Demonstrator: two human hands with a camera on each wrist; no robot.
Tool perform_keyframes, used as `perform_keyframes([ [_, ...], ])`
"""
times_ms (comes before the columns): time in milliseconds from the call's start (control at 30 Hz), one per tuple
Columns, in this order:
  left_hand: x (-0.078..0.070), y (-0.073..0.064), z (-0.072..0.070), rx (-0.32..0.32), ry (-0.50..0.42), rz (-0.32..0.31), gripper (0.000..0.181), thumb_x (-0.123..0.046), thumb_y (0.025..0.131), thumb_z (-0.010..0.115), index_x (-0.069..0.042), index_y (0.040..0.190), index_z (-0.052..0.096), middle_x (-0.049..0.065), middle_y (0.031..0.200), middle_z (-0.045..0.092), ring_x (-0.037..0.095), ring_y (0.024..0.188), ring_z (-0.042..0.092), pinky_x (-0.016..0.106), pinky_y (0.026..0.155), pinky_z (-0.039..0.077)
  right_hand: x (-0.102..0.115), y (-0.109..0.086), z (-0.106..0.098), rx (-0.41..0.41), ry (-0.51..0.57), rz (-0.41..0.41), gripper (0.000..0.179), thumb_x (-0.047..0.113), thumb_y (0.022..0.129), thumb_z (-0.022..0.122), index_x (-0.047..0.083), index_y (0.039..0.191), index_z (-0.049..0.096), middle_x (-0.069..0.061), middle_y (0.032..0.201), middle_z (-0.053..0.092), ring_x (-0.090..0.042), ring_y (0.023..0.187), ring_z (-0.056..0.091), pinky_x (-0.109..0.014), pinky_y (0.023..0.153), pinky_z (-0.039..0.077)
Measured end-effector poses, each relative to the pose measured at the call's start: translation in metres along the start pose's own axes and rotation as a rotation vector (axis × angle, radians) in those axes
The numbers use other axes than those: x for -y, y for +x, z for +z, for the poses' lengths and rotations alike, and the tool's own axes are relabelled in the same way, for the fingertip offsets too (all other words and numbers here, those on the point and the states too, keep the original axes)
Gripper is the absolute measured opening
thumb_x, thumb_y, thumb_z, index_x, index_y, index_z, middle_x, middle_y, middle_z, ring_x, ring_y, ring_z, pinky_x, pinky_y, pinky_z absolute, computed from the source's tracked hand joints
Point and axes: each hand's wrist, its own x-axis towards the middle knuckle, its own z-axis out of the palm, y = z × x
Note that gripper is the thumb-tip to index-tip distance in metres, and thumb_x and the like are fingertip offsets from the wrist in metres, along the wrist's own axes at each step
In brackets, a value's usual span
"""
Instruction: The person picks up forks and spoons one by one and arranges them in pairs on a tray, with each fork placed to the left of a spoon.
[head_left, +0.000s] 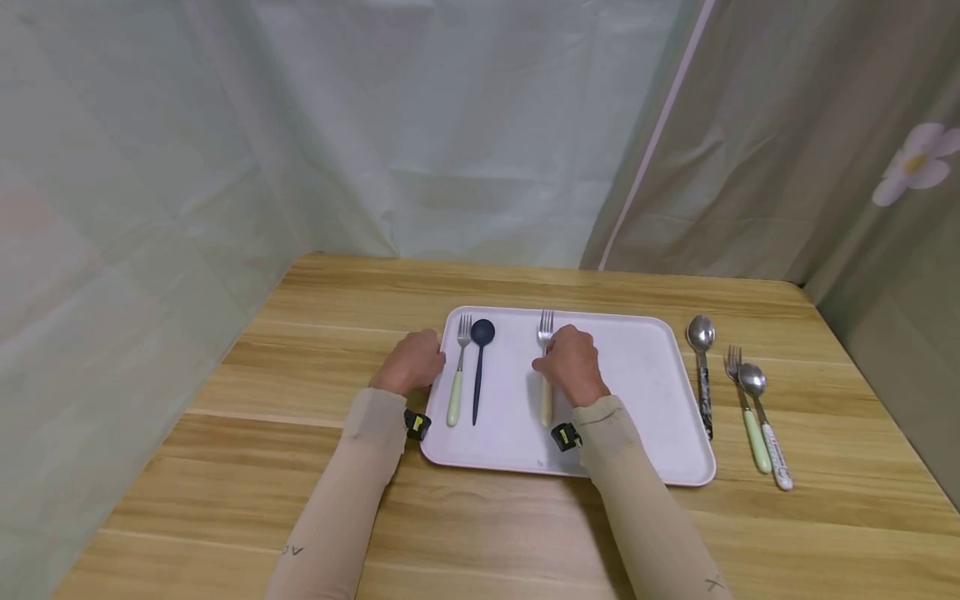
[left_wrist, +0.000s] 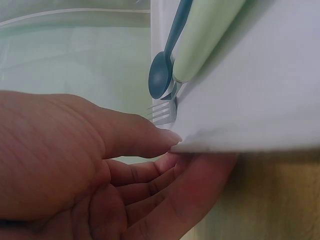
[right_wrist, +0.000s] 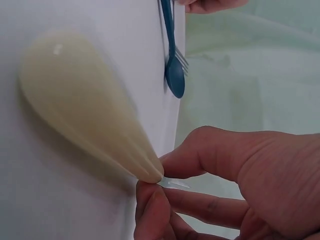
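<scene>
My left hand is at the left edge of a white tray. In the left wrist view, its thumb lies on top of the rim and the fingers curl underneath, pinching it. My right hand pinches a fork with a cream handle near the neck, over the middle of the tray. That fork points away from me, and in the right wrist view its handle fills the left side. Between the hands, a fork with a light green handle lies beside a dark blue spoon on the tray.
Right of the tray on the wooden table lie a large spoon with a dark patterned handle, another green-handled fork and a spoon with a white patterned handle. A pale curtain hangs behind the table.
</scene>
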Motion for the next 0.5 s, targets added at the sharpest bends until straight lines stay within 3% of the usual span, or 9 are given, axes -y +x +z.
perform_keyframes([
  [233,0.0013,0.0004,0.0006,-0.022,0.01,0.024,0.023,-0.012,0.105,0.044,0.002,0.1,0.062,0.013,0.081,0.065,0.019,0.066,0.062,0.025,0.055,0.049,-0.0014,0.0003,0.004,-0.015,0.012,-0.02,0.015,0.01,0.084,0.078,0.001,0.092,0.069,-0.015,0.095,0.068,-0.022,0.078,0.063,-0.03,0.064,0.054],
  [500,0.0011,0.0,0.0003,-0.019,0.006,0.022,0.023,-0.011,0.105,0.044,0.002,0.101,0.062,0.013,0.081,0.065,0.02,0.067,0.062,0.025,0.056,0.048,-0.002,0.0005,0.0045,-0.028,-0.001,-0.03,0.014,0.01,0.084,0.077,0.001,0.091,0.069,-0.014,0.094,0.069,-0.022,0.078,0.063,-0.03,0.062,0.052],
])
